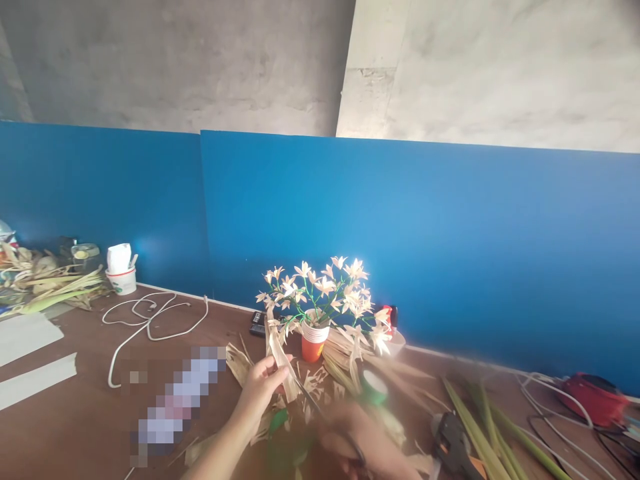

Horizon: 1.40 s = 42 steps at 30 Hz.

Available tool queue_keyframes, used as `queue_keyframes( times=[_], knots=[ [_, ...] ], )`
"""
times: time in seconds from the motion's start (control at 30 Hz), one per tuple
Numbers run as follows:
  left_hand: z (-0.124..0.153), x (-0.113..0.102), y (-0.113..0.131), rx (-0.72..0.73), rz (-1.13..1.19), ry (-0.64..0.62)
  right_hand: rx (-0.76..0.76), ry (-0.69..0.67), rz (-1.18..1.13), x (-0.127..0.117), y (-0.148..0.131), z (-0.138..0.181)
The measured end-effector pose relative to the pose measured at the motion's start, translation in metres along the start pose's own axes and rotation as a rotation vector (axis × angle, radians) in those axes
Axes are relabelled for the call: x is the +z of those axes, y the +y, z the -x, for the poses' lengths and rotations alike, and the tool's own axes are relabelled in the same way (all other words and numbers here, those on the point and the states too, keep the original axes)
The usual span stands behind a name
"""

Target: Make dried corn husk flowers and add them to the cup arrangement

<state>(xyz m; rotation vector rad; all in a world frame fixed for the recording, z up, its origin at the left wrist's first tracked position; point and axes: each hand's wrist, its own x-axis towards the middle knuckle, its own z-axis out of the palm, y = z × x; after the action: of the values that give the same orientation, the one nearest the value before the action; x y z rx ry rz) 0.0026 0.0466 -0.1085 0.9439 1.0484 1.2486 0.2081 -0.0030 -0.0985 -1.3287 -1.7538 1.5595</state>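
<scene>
My left hand (260,389) pinches a pale dried husk strip (277,347) that stands up from its fingers. My right hand (357,443) is smeared by motion at the bottom edge; it is closed round scissors (313,400) whose blades point up-left to the base of the strip. Just behind stands an orange paper cup (313,341) holding cream husk flowers (325,287) on green stems. Loose husk pieces (345,370) lie around the cup, and a green tape roll (375,387) sits to its right.
A white cable (150,320) loops over the brown table (75,413). At far left lie more husks (45,283) and a white cup (121,279). Green leaves (495,427), a glue gun (453,440), wires and a red device (595,399) are at right. A blue panel (450,253) backs the table.
</scene>
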Motion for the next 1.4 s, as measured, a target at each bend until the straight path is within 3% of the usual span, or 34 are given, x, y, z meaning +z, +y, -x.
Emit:
queue_keyframes(
  times=[0.3, 0.83, 1.0, 1.23, 1.4],
  knots=[
    [0.005, 0.003, 0.002, 0.042, -0.027, -0.015, 0.040, 0.014, 0.021, 0.002, 0.001, 0.001],
    [0.009, 0.006, 0.002, -0.038, 0.038, -0.061, -0.009, -0.015, 0.064, 0.001, -0.004, 0.002],
    [0.008, 0.008, 0.001, 0.018, 0.003, -0.055, 0.022, 0.057, 0.060, 0.001, -0.006, 0.005],
    [0.009, 0.009, -0.003, 0.078, -0.075, -0.013, 0.089, 0.081, 0.033, -0.001, -0.004, 0.006],
    [0.009, 0.009, -0.010, 0.170, -0.107, -0.018, 0.059, 0.059, -0.052, -0.007, 0.006, 0.005]
  ],
)
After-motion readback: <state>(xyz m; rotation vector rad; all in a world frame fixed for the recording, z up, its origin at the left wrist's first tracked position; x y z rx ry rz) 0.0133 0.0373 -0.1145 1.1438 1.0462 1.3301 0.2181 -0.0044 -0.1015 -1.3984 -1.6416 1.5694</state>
